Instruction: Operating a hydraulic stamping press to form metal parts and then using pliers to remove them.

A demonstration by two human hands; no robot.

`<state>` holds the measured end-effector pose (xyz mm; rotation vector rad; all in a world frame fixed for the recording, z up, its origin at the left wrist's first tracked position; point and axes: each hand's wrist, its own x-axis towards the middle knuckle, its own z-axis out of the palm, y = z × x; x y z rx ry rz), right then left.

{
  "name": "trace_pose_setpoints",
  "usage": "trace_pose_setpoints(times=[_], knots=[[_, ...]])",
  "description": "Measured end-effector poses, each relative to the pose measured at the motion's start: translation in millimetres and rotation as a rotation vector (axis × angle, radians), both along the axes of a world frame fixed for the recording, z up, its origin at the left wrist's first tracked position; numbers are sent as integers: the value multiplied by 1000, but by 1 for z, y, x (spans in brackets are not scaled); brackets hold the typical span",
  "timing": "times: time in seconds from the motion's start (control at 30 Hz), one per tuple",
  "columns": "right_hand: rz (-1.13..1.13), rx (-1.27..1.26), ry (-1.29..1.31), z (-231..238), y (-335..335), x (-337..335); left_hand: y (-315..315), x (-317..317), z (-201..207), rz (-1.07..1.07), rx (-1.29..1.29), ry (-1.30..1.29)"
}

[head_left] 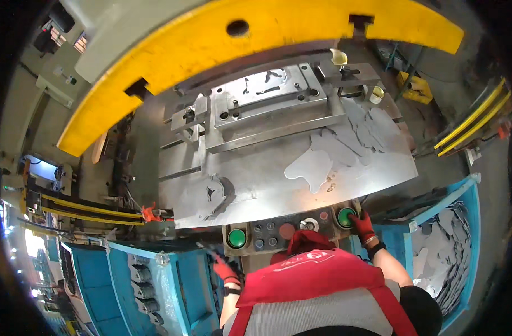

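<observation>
My right hand (363,225), in a red glove, rests at the right green push button (346,217) of the control panel, fingers over its edge and holding nothing. Low beside the panel's left end is my left hand (227,272), also red-gloved, closed around a thin rod-like tool (205,250) whose tip points up and left. Another green button (237,238) sits on the panel near it. Beyond, a steel die block (261,92) is on the press bed (256,185). A flat grey plate with a cutout (213,193) lies at the bed's front left.
Irregular flat sheet pieces (309,168) spread over the bed's right side. The yellow press ram (301,25) spans above the die. Blue bins (471,224) with metal pieces flank me on both sides. Yellow-striped guards (88,213) stand left and right; a yellow crate (415,88) is far right.
</observation>
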<state>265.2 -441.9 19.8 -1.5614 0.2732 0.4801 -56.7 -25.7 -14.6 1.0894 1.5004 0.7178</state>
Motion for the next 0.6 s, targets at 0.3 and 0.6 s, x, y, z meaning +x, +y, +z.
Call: trace_pose_setpoints(times=[0.3,0.6], knots=[[155,-251,-119,-58,-27,11,-34,149,247,-584,6,-616],[652,-803,-188,32,-36,21,-23,376,296,-1066,33,-573]])
